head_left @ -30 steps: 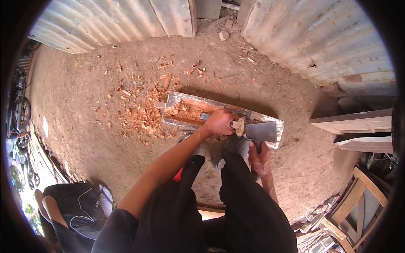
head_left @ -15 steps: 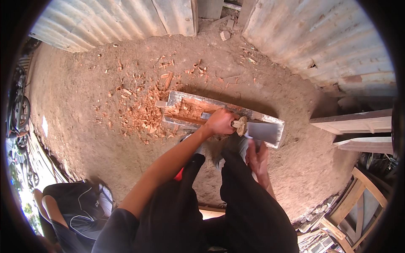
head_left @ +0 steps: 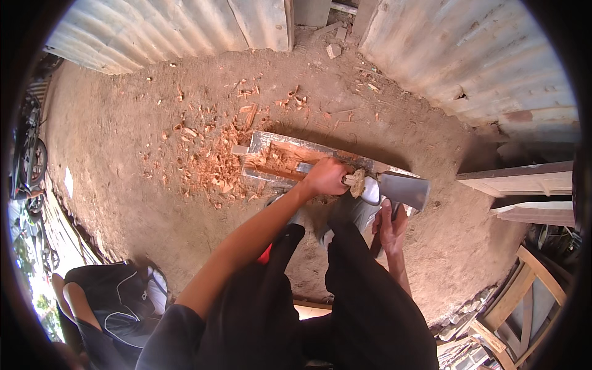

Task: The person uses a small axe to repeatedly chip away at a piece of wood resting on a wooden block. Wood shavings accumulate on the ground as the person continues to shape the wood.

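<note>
A long wooden block [head_left: 320,150] with worn pale paint lies on the dirt floor before my feet, its top cut into a reddish hollow. My left hand [head_left: 327,177] is closed round a chisel [head_left: 303,167]. The chisel's metal blade points left over the hollow, and its frayed wooden butt sticks out on the right of my fist. My right hand [head_left: 392,229] is closed on a broad-bladed chopping tool [head_left: 405,190]. That grey, nearly rectangular blade is raised near the block's right end, apart from the chisel butt. Fingers partly hide the tool's dark handle.
Wood chips [head_left: 216,176] are strewn left of the block. Corrugated metal sheets [head_left: 468,68] stand at the back. Wooden boards [head_left: 524,180] and a wooden frame [head_left: 524,296] are on the right. Another person [head_left: 105,302] sits at the lower left, and a motorcycle [head_left: 34,160] stands beyond.
My right hand and the broad blade have moved right, away from the chisel butt. My left hand keeps its grip on the chisel in nearly the same place.
</note>
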`<state>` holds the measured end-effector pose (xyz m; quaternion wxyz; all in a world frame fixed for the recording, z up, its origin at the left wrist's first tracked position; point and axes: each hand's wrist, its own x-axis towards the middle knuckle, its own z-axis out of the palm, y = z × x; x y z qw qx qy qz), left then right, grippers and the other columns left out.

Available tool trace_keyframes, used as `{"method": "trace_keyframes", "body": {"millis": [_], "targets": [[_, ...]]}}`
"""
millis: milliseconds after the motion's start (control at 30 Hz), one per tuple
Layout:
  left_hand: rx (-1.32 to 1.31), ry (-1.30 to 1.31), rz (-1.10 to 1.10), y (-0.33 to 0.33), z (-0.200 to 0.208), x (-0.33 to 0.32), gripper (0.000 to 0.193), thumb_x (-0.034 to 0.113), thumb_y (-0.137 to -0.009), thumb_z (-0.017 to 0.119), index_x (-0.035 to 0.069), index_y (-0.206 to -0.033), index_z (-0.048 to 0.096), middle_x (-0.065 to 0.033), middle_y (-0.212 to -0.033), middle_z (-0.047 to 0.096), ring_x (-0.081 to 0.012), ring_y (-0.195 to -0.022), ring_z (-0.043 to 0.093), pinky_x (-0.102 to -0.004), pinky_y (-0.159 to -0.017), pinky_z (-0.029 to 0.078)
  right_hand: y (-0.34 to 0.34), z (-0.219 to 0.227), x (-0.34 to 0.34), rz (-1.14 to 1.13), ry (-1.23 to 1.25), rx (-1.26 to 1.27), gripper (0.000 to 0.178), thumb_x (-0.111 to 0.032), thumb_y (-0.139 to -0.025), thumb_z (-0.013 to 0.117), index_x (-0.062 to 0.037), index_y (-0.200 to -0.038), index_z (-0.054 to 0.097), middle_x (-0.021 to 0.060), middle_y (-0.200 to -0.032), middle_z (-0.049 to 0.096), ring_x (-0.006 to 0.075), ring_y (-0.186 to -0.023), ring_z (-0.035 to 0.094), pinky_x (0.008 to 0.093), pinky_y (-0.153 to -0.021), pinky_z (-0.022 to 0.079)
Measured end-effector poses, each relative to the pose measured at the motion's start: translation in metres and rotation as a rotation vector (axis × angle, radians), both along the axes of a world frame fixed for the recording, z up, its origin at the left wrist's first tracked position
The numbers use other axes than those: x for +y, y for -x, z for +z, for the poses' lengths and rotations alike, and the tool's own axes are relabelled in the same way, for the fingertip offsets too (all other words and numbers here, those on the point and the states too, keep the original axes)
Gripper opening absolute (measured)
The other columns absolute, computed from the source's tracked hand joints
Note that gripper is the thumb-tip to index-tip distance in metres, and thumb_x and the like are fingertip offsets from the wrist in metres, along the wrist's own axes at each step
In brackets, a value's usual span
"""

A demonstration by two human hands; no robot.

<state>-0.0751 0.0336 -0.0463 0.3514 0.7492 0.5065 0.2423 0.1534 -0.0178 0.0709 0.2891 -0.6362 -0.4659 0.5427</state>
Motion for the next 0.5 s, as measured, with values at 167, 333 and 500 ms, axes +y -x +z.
{"method": "trace_keyframes", "body": {"millis": [167,333,500], "targets": [[0.004,0.02,-0.002,0.0,-0.003,-0.006,0.025,0.021,-0.064,0.073,0.006,-0.084,0.069,-0.0164,-0.082,0.067,-0.0388,-0.084,0.069,-0.0487,-0.074,0.055,0.006,0.0,-0.004,0.18,0.111,-0.146,0.03,-0.028,-0.106,0.059,0.0014,-0.101,0.059,0.0031,-0.061,0.055,0.0108,-0.047,0.052,0.0284,-0.043,0.042],[0.023,0.018,0.019,-0.002,-0.005,-0.007,0.024,0.022,-0.064,0.074,0.007,-0.082,0.07,-0.0153,-0.081,0.068,-0.0387,-0.082,0.069,-0.0488,-0.074,0.056,0.001,-0.009,-0.011,-0.017,0.038,0.052,0.035,-0.035,-0.107,0.057,-0.001,-0.1,0.055,0.0035,-0.062,0.051,0.0115,-0.043,0.048,0.0276,-0.039,0.039],[0.057,0.074,0.003,0.0,0.0,-0.005,0.023,0.021,-0.064,0.073,0.007,-0.081,0.07,-0.0153,-0.08,0.068,-0.0387,-0.083,0.069,-0.0489,-0.074,0.056,0.009,-0.002,-0.001,0.167,0.136,-0.107,0.032,-0.03,-0.107,0.058,-0.001,-0.095,0.052,0.0043,-0.062,0.052,0.0115,-0.045,0.05,0.0282,-0.04,0.04]]}}
